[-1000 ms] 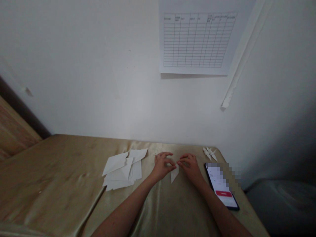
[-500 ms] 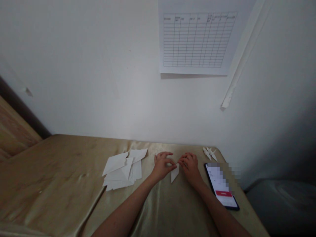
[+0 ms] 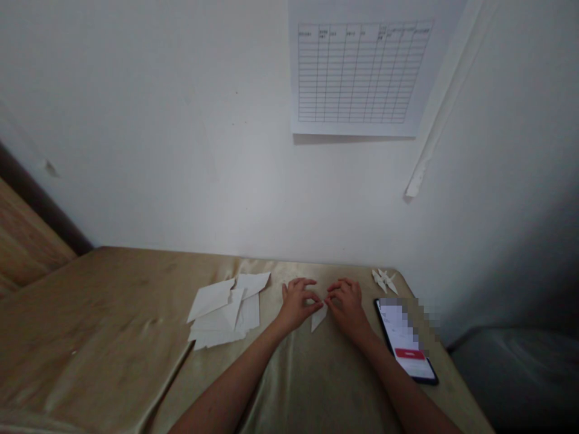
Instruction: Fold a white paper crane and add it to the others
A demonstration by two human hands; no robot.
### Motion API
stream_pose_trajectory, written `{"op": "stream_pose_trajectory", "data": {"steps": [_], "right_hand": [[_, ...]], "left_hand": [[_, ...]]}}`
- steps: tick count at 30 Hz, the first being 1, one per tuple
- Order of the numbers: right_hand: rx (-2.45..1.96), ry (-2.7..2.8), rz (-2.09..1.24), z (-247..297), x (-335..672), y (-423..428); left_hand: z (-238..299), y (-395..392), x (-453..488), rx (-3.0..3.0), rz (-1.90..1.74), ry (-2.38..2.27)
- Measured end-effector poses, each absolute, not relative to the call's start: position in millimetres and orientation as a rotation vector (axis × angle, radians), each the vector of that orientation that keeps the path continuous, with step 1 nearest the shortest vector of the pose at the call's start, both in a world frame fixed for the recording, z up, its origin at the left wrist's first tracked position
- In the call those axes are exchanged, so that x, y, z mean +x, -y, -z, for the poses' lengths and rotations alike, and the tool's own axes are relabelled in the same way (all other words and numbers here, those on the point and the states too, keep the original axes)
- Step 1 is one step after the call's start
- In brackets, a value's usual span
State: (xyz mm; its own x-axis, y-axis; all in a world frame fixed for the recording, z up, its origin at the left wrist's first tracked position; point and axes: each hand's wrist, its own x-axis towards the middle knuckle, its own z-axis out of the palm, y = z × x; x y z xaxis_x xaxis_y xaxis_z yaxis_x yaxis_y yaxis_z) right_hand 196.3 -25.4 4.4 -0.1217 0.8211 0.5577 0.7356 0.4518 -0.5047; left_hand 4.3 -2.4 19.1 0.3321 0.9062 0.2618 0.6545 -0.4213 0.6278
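A small folded piece of white paper (image 3: 319, 317) lies between my hands, its pointed lower end toward me. My left hand (image 3: 299, 303) pinches its upper tip between thumb and index finger, the other fingers loosely curled. From the other side my right hand (image 3: 345, 303) also pinches the paper near that tip, hiding part of its right edge. The fingertips of both hands almost meet there. Left of my hands is a loose pile of white paper sheets (image 3: 221, 316), some with torn edges. Small folded white paper figures (image 3: 384, 281) sit beyond my right hand.
A phone (image 3: 407, 343) with a lit screen lies right of my right forearm. Shiny gold cloth covers the table (image 3: 113, 325), whose far edge meets a white wall. A printed table sheet (image 3: 362, 78) hangs on that wall. A dark rounded object (image 3: 520, 374) stands beyond the table's right edge.
The folded paper has shifted slightly left and its lower point has risen a little. My right fingertips have moved slightly left, closer to the left ones. Pile, phone and figures stay put.
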Motion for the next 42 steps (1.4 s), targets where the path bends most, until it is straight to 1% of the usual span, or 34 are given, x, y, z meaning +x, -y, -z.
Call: {"op": "stream_pose_trajectory", "data": {"steps": [6,23,32,37,42], "right_hand": [[-1.348,1.820,-0.115,-6,199,27],[-1.386,1.776,-0.181,-1,198,25],[-1.406,1.818,-0.120,1,198,23],[-1.479,1.856,-0.088,10,196,22],[-1.529,1.862,-0.082,15,193,22]], "left_hand": [[-23,-1,1,2.199,-0.771,-1.391],[-21,-1,2,2.164,-0.960,-1.467],[-19,1,2,2.206,-0.884,-1.479],[-20,4,1,2.223,-0.773,-1.530],[-22,6,2,2.221,-0.788,-1.545]]}}
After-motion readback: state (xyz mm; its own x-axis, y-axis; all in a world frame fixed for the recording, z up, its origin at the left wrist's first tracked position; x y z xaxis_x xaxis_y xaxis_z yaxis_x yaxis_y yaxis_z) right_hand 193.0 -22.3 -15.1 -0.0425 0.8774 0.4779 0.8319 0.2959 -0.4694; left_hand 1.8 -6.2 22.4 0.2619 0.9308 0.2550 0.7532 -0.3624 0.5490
